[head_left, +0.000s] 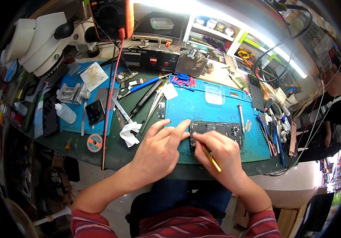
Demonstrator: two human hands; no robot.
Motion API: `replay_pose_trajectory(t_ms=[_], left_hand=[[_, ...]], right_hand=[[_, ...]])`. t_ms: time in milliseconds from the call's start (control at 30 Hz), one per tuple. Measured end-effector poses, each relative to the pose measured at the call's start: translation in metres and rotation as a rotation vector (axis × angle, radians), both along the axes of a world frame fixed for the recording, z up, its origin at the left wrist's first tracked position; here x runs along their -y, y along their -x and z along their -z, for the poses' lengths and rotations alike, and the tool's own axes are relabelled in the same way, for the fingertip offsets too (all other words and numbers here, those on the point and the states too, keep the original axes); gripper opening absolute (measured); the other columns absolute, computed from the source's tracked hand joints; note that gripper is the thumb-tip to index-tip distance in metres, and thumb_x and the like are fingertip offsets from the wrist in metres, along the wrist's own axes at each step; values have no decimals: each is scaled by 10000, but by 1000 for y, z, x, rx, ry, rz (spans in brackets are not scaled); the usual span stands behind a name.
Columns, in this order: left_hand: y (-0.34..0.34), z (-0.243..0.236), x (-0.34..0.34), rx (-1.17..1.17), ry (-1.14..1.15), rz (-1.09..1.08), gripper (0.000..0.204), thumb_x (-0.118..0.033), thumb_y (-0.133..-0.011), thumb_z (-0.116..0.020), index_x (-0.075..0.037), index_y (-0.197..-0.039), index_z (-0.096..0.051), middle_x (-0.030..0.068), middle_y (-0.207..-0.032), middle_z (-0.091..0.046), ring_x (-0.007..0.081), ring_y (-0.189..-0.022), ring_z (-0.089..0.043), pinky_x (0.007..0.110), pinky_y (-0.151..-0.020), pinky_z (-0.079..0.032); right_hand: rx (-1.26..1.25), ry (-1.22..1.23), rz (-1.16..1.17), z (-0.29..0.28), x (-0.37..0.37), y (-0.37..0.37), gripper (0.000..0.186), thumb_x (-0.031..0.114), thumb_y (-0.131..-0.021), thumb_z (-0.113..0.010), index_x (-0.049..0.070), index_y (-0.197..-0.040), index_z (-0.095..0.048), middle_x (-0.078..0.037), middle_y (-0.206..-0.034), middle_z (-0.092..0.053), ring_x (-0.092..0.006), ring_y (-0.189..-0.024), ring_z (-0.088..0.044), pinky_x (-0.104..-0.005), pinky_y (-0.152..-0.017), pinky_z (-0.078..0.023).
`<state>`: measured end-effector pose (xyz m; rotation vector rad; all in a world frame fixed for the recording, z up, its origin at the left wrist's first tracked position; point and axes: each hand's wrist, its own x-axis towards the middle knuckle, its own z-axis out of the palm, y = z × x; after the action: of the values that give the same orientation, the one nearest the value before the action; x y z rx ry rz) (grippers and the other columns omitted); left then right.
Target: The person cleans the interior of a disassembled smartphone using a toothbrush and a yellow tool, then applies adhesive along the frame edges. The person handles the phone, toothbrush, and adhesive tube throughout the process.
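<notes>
An opened smartphone [214, 127] lies on a blue work mat [226, 156], its dark inside facing up and its camera rings toward the right end. My right hand [223, 152] is closed around a slim gold pen-shaped tool [213, 158], held over the phone's left end. The tool's tip is hidden by my fingers, so its exact kind does not show. My left hand [157, 150] rests at the phone's left edge, fingers stretched and apart. Its fingertips reach the edge; whether they press on it I cannot tell.
Left of my hands are a crumpled white tissue [130, 134], a solder wick spool [94, 143] and a white squeeze bottle [65, 113]. Beyond the phone sits a clear plastic box [215, 94]. A silver screwdriver [241, 118] lies right of it. A microscope [39, 41] stands far left.
</notes>
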<state>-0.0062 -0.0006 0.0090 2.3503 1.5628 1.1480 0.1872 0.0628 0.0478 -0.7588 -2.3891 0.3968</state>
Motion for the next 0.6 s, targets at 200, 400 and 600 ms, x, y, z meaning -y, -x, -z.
replay_pose_trajectory(t_ms=[200,400,600], left_hand=[[1,0,2,3,6,3,658,77,-802,-589,20,-1434,-415,84,-1162,-736,265,-1115,-659,464,-1118,-376],[1,1,1,12,2,-29,623,65,-817,-599,14,-1417,-440,76,-1128,-735,266,-1078,-658,460,-1111,-382],[-3,-2,-1,-24,-59,-113,617,66,-815,-606,21,-1409,-444,63,-1105,-724,258,-1034,-655,461,-1108,-384]], right_hand=[[-17,16,19,5,0,0,183,37,-842,-727,-3,-1017,-690,-126,-846,-680,-301,-742,-685,-375,-671,-559],[-25,9,22,6,-10,1,188,48,-841,-725,-3,-1018,-689,-128,-858,-684,-304,-769,-691,-383,-680,-561],[-57,12,16,9,-4,-5,183,67,-820,-738,3,-985,-692,-98,-820,-655,-273,-745,-682,-342,-678,-564]])
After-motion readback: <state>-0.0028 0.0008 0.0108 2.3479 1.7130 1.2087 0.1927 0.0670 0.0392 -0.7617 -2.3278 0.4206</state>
